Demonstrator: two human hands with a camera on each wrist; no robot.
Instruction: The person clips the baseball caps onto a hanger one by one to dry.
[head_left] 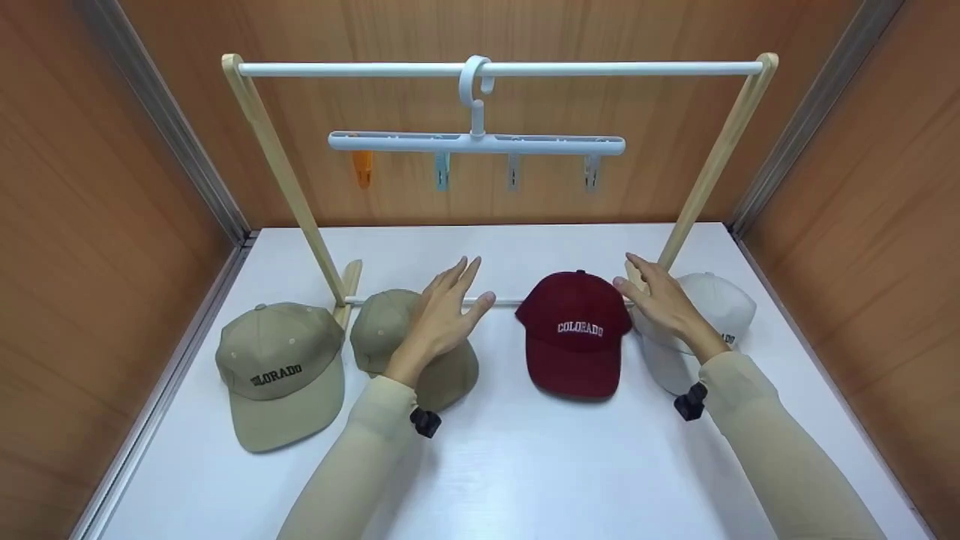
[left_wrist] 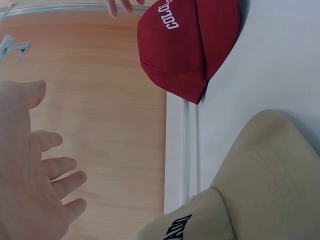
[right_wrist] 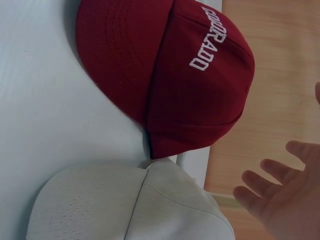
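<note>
My left hand point(head_left: 444, 313) hovers with fingers extended over the second olive-khaki cap point(head_left: 382, 322), hiding part of it. Toward the right, my right hand point(head_left: 664, 300) is held out above the white cap point(head_left: 720, 304), fingers loosely spread. Neither hand holds anything. Between them a dark red cap point(head_left: 574, 337) with white COLORADO lettering lies on the white table, brim toward me. At far left is a khaki cap point(head_left: 281, 360) with black lettering. In the right wrist view the red cap point(right_wrist: 200, 85) sits beside the white cap point(right_wrist: 165, 210).
Behind the caps stands a rack with wooden legs point(head_left: 281, 172) and a white top rail point(head_left: 360, 70). From the rail hangs a pale blue hanger point(head_left: 420, 142) with an orange clip point(head_left: 363, 169) and several bluish-grey clips. Wood-grain panels point(head_left: 97, 247) enclose the table point(head_left: 510, 465).
</note>
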